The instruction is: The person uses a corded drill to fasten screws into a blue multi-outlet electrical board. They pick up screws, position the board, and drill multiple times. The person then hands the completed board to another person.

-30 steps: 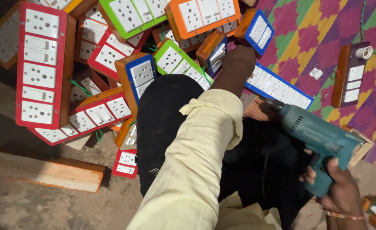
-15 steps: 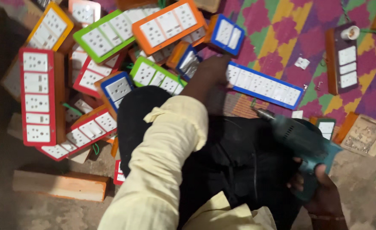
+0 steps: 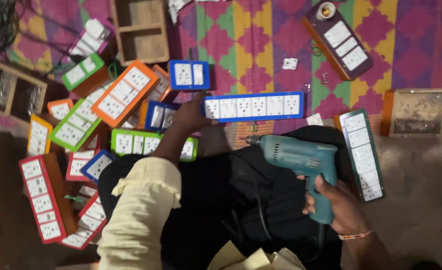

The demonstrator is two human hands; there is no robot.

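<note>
Your left hand [image 3: 190,114] has come off the pile and now grips the long blue switchboard [image 3: 253,106] lying on the mat [image 3: 261,45]; right hand [image 3: 338,207] closed around the teal drill [image 3: 301,160]. Step: positioning; next, bit meets board

Drill [image 3: 301,157]: teal plastic body, slight sheen, bare metal chuck at the nose. Right hand [image 3: 338,207] wraps its grip. Long switchboard [image 3: 253,106] under left hand [image 3: 191,114]: glossy blue plastic frame, white plastic sockets, smooth. Other boards in the pile [image 3: 86,135]: same smooth plastic faces in orange, green, red, on wooden backs. Open box [image 3: 141,30]: raw wood, matt, rough. Mat [image 3: 261,45]: woven cloth, matt, patterned. Sleeve [image 3: 146,215]: pale yellow cloth, soft. Trousers [image 3: 216,200]: black matt cloth.
</note>
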